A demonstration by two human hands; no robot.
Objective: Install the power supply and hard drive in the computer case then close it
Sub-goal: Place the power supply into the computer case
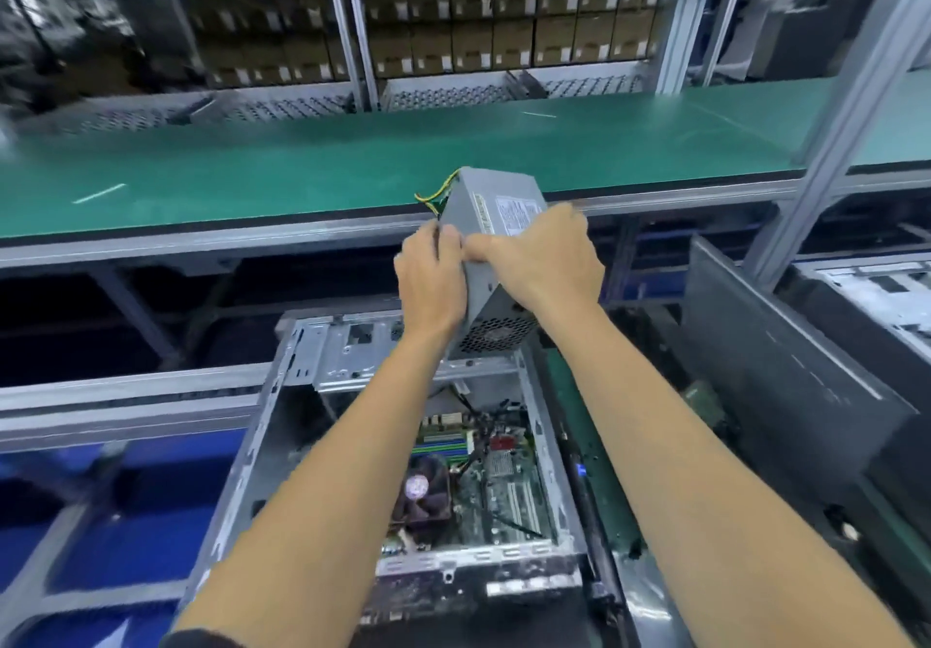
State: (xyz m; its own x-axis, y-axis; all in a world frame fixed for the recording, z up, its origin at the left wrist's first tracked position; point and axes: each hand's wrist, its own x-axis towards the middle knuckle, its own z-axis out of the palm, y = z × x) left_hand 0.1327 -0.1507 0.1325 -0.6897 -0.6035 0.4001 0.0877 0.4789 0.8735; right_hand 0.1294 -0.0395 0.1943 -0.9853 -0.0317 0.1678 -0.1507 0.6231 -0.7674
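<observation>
We see two hands, both on one PSU (496, 224). Left hand (432, 274) grips its left side, fingers curled round the edge. Right hand (546, 257) clamps over the top and right side. The PSU is held up, tilted, fan grille facing down toward us, one label on its upper face. A bunch of yellow and green wires (436, 191) sticks out of its far end, beyond the left hand.

One open case (302, 380) lies directly below the hands, one motherboard (483, 476) inside with one CPU fan (420, 491). One dark side panel (786, 380) leans right of the right arm. One green bench (302, 163) runs beyond the hands. We can't spot the hard drive.
</observation>
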